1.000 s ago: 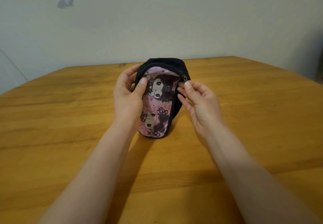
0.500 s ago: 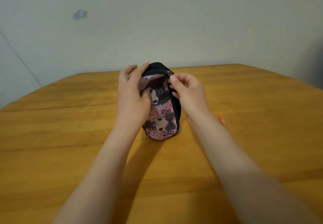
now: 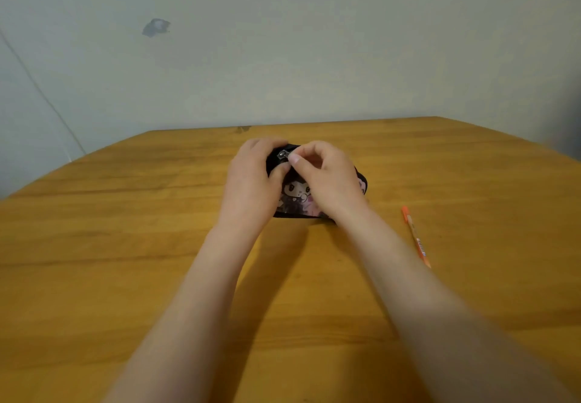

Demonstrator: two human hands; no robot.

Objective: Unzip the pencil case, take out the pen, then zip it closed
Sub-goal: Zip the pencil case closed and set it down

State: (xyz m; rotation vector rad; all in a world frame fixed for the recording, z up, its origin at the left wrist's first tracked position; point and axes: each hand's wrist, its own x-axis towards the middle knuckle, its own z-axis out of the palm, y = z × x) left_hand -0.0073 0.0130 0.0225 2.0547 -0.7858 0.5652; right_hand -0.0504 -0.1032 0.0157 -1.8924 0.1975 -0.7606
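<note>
Wooden bench (image 3: pixel 125 245), yellow-brown, stretching from side to side, with a pale wall (image 3: pixel 314 56) behind. High up on the left of that wall, a small grey patch (image 3: pixel 155 27).

Moving right, toward the middle of the bench, the left hand (image 3: pixel 251 182). Fingers curled round the left end of the pencil case (image 3: pixel 295 195), thumb pressed on the front of it. Holding the case, then, and resting low by the wood.

Just right of the left fingers, a little silver zipper pull (image 3: pixel 283 154). Up on the top edge of the case, near its left end. Pinched between the thumb and first finger of the right hand (image 3: pixel 327 179). Other right fingers curled in, lying over the top of the case.

Pencil case down on the bench, between and under both hands. Black round the edge, pink on the front, with a cartoon face showing in the gap between the two wrists. Mostly hidden by the hands. Cannot tell whether the zip is shut all the way along.

Farther right, well apart from the case, an orange pen (image 3: pixel 415 236). Out of the case, lying flat on the bench, close beside the right forearm. Orange cap end pointing away, toward the wall. Apart from both hands.
</note>
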